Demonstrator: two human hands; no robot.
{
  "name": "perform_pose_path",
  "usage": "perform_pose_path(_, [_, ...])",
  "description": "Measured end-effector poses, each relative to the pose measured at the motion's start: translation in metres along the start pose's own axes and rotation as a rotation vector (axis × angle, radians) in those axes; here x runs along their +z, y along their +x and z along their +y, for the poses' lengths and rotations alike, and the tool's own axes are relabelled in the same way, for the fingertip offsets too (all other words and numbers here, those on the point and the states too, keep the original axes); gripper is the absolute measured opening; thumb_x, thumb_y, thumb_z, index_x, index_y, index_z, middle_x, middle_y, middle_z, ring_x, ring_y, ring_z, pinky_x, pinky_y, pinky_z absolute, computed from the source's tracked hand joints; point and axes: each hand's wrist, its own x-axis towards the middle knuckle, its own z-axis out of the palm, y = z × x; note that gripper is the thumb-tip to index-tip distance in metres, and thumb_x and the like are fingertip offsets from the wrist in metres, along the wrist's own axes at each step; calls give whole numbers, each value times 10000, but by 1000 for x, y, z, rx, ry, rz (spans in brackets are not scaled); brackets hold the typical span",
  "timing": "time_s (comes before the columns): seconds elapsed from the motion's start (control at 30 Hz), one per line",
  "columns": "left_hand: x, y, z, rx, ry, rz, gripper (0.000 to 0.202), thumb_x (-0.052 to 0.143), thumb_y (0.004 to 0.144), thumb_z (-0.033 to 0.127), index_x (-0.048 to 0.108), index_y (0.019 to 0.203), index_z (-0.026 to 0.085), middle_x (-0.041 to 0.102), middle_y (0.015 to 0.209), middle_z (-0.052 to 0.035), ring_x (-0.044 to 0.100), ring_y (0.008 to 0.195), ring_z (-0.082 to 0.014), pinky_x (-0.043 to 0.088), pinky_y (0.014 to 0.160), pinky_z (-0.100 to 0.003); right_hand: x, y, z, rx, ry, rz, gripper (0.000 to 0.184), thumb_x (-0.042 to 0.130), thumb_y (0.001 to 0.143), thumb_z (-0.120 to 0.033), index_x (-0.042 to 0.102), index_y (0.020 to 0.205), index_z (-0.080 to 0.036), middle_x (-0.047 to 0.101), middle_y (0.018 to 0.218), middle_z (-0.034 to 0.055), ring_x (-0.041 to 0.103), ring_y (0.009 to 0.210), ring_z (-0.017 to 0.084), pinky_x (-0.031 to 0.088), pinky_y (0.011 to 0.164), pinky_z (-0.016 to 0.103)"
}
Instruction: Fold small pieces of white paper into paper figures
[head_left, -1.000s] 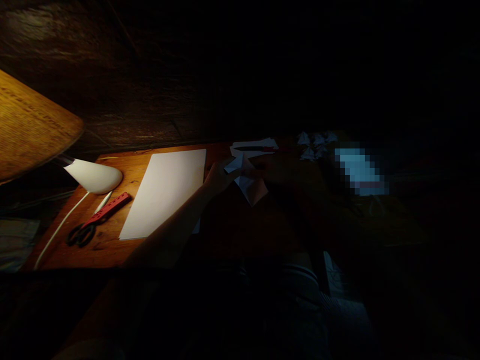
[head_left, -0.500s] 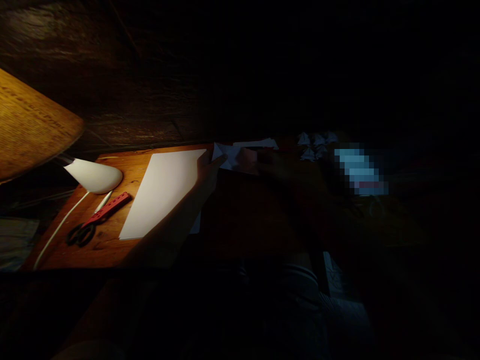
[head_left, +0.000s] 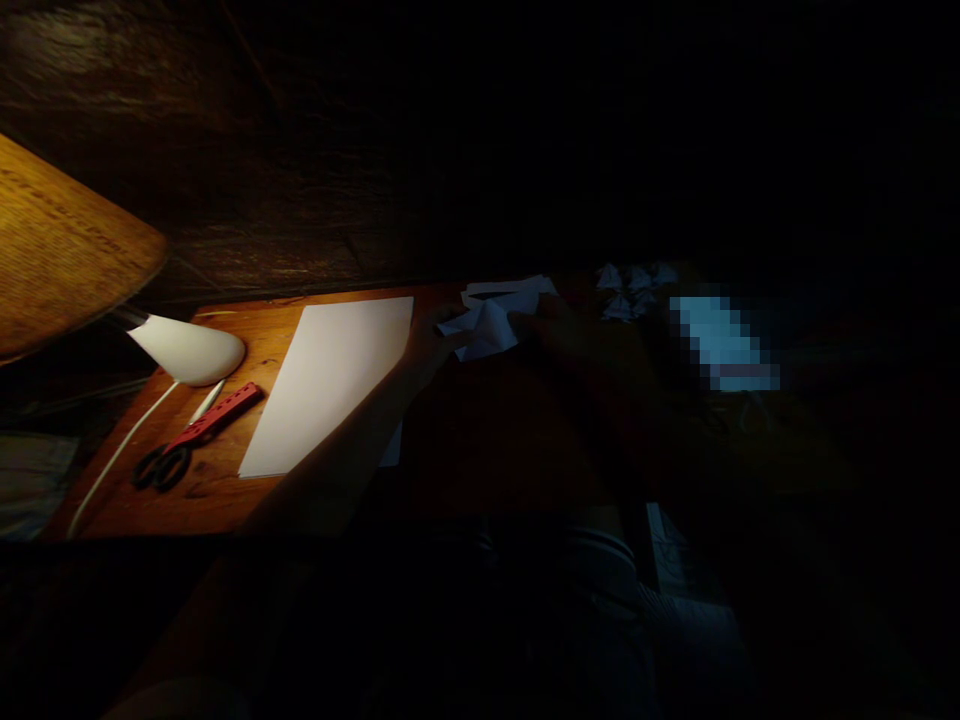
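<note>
The scene is very dark, lit only at the left. My left hand (head_left: 429, 345) reaches across the wooden table (head_left: 225, 490) and grips the left edge of a folded white paper piece (head_left: 487, 328). My right hand (head_left: 559, 335) is a dim shape at the paper's right side, fingers closed on it. A stack of white sheets (head_left: 330, 385) lies flat just left of my left forearm. More white paper (head_left: 502, 289) lies behind the folded piece.
A white lamp base (head_left: 187, 350) with its cord stands at the table's left, under a woven shade (head_left: 60, 260). Black-handled scissors (head_left: 161, 467) and a red ruler (head_left: 217, 415) lie beside it. Several small folded paper shapes (head_left: 630, 290) sit at the back right, next to a blurred bright patch (head_left: 724, 345).
The folded paper went from held up mid-table to pushed back and flat, and now sits between both hands slightly nearer and more crumpled. My left hand shifted with it.
</note>
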Motion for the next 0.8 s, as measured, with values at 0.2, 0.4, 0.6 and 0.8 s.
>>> perform_pose_path(0.2, [1,-2,2,-2,33,-87,256,820,627,173,698,850,194,719,858,-4,684,845,-184,544,793,-302,3,-4,-4,-5,-36,-137,378,925,703,-464,722,847,-181,798,947,97,724,992,276,605,909,442])
perform_pose_path(0.4, [2,2,-9,105,166,-93,346,858,647,191,730,968,207,751,919,-7,693,890,-180,551,839,-303,3,-9,-9,-28,-28,-191,439,937,674,-520,729,866,-184,793,961,92,718,935,251,599,821,387])
perform_pose_path(0.6, [-1,6,-23,237,276,-135,358,871,697,247,742,1029,209,761,1069,-62,710,999,-232,584,937,-396,4,-2,-3,-117,-46,-201,482,934,646,-572,694,842,-202,763,891,59,692,874,235,590,789,382])
perform_pose_path(0.8, [0,7,-25,377,352,-122,253,887,792,338,728,941,209,707,1055,-73,701,1004,-241,606,866,-384,2,6,10,-189,-94,-50,550,916,666,-545,674,1044,-228,734,1027,53,678,931,232,593,824,391])
